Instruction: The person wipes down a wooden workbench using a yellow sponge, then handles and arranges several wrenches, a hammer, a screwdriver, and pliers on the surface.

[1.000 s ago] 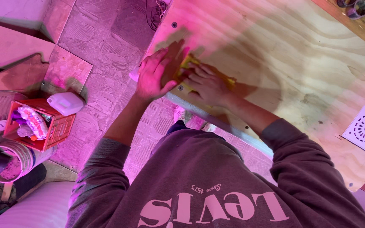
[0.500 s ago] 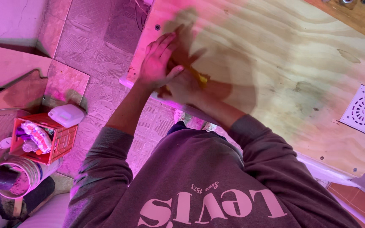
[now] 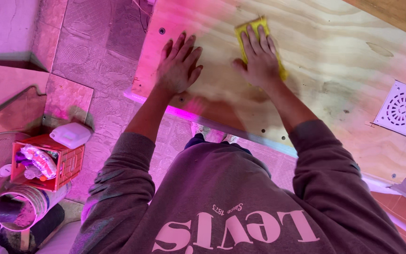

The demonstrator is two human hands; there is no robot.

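Two hands on a plywood bench [image 3: 334, 56]. Left hand [image 3: 178, 66]: open, fingers spread, palm flat on the bare board near its left edge, holding nothing. Right hand [image 3: 258, 59]: fingers extended, pressed flat on a yellow sponge [image 3: 252, 28] that lies on the board just right of the left hand, its far end showing beyond the fingertips. White round-slotted vent grille [image 3: 402, 108]: set in the board, far right. Orange crate [image 3: 48, 162] with white jug [image 3: 70, 135]: on the tiled floor [image 3: 85, 42], lower left, beside a bucket [image 3: 22, 204].
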